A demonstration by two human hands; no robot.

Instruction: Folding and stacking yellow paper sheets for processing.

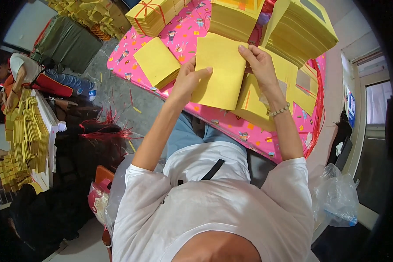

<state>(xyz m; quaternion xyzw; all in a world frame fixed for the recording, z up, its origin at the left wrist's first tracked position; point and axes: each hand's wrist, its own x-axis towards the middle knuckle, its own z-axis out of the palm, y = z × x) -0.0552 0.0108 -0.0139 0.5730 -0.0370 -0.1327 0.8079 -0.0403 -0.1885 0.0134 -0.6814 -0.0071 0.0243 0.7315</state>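
A sheaf of yellow paper [221,85] is held up between my hands over the pink patterned tabletop [229,120]. My left hand [190,78] grips its left edge, thumb lying across the front face. At the upper right corner, my right hand [258,63] pinches it between thumb and fingers. How many sheets it has cannot be made out. Left of it lies a low stack of yellow paper [158,61]. Below my right wrist are more yellow stacks [253,107], partly covered by my arm.
Tall yellow paper stacks [299,37] stand at the far right. A bundle tied with red string [148,19] sits at the far left. Loose red strings [321,105] hang along the right edge. Another person [24,72] works by yellow piles [28,135] at left. A plastic bag [336,196] is at right.
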